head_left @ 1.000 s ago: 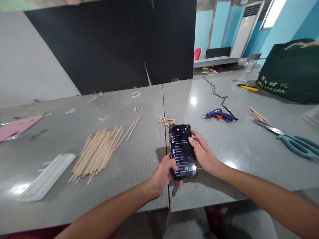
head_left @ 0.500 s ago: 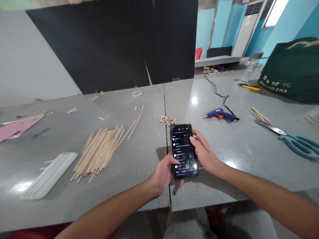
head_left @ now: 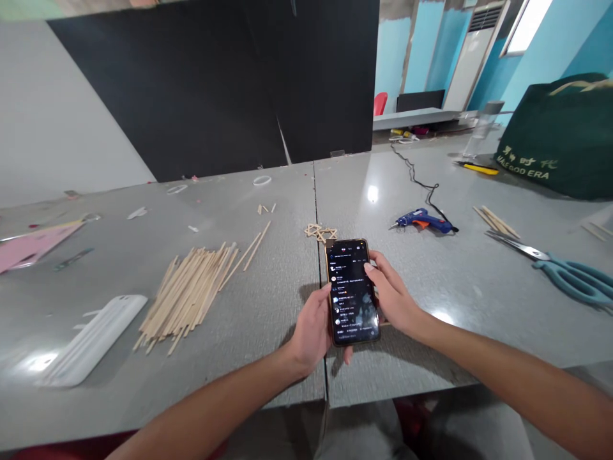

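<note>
A black phone (head_left: 351, 291) with a lit dark screen is held upright over the grey table (head_left: 268, 300), near its front edge. My left hand (head_left: 313, 329) grips its lower left side, thumb along the edge. My right hand (head_left: 393, 295) wraps the right side, with the thumb on the screen's right edge. Just beyond the phone lies a small star shape of glued wooden sticks (head_left: 320, 232). A pile of long wooden sticks (head_left: 189, 291) lies to the left of my hands.
A blue hot glue gun (head_left: 424, 221) with a black cord lies to the right. Teal scissors (head_left: 565, 271) and a few sticks (head_left: 495, 222) are further right, with a green bag (head_left: 560, 137) behind. A white plastic piece (head_left: 90, 342) and a pink sheet (head_left: 29, 246) lie at left.
My left thumb has slid up the phone's left edge, and the list on the screen has shifted. The phone and my right hand stay in place.
</note>
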`<control>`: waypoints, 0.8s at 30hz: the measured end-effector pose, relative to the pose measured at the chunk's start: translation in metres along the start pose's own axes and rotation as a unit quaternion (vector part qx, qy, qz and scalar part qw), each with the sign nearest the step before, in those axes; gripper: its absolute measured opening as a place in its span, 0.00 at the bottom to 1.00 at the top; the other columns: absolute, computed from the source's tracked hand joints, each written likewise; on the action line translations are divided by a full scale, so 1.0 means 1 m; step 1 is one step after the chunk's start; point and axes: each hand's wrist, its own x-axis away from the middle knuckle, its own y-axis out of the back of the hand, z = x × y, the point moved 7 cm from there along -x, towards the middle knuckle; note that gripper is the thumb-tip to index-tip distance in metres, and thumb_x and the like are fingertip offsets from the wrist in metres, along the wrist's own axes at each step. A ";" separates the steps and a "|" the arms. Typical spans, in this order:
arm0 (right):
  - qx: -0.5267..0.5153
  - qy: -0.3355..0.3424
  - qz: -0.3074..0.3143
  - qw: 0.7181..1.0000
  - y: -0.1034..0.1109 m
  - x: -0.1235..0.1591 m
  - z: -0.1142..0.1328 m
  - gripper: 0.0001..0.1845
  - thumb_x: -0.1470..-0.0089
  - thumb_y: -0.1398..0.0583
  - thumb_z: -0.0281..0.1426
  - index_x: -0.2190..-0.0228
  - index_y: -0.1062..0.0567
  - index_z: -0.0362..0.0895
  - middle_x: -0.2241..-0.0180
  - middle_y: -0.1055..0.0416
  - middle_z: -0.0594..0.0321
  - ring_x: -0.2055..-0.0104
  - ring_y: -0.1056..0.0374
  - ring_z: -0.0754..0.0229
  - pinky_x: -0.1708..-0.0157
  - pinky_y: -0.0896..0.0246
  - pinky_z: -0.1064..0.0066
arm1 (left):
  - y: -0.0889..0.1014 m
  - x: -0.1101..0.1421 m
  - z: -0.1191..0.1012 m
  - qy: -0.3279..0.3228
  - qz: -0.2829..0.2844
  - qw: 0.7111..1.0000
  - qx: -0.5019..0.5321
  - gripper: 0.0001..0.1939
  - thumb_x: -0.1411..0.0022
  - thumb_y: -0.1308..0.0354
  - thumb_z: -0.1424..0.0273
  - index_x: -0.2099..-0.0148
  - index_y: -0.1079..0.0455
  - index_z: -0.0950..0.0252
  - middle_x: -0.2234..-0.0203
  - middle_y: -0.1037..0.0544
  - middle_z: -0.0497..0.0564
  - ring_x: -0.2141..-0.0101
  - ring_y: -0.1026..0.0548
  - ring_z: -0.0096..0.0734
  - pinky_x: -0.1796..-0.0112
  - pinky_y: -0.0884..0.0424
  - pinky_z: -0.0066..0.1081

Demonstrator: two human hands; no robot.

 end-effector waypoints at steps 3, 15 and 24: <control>0.001 0.000 -0.001 1.000 0.001 0.000 -0.001 0.22 0.31 0.44 0.47 0.41 0.30 0.56 0.65 0.27 0.66 0.71 0.32 0.61 0.76 0.33 0.71 | -0.001 0.000 -0.001 -0.002 0.003 1.000 -0.006 0.31 0.24 0.55 0.50 0.31 0.37 0.66 0.54 0.18 0.62 0.63 0.16 0.50 0.85 0.25 0.30; -0.001 -0.005 0.003 1.000 0.000 0.000 -0.002 0.23 0.31 0.45 0.49 0.40 0.31 0.56 0.65 0.28 0.65 0.73 0.32 0.61 0.79 0.35 0.72 | -0.005 0.002 -0.004 0.008 -0.020 1.000 -0.011 0.31 0.26 0.51 0.48 0.37 0.31 0.67 0.62 0.18 0.59 0.68 0.16 0.48 0.85 0.25 0.30; -0.003 0.003 0.016 1.000 -0.003 0.004 0.006 0.22 0.29 0.46 0.48 0.40 0.31 0.56 0.66 0.31 0.67 0.73 0.35 0.62 0.78 0.34 0.72 | -0.004 0.000 -0.002 0.002 0.004 1.000 0.000 0.33 0.26 0.53 0.48 0.35 0.32 0.68 0.56 0.18 0.63 0.64 0.16 0.50 0.84 0.26 0.29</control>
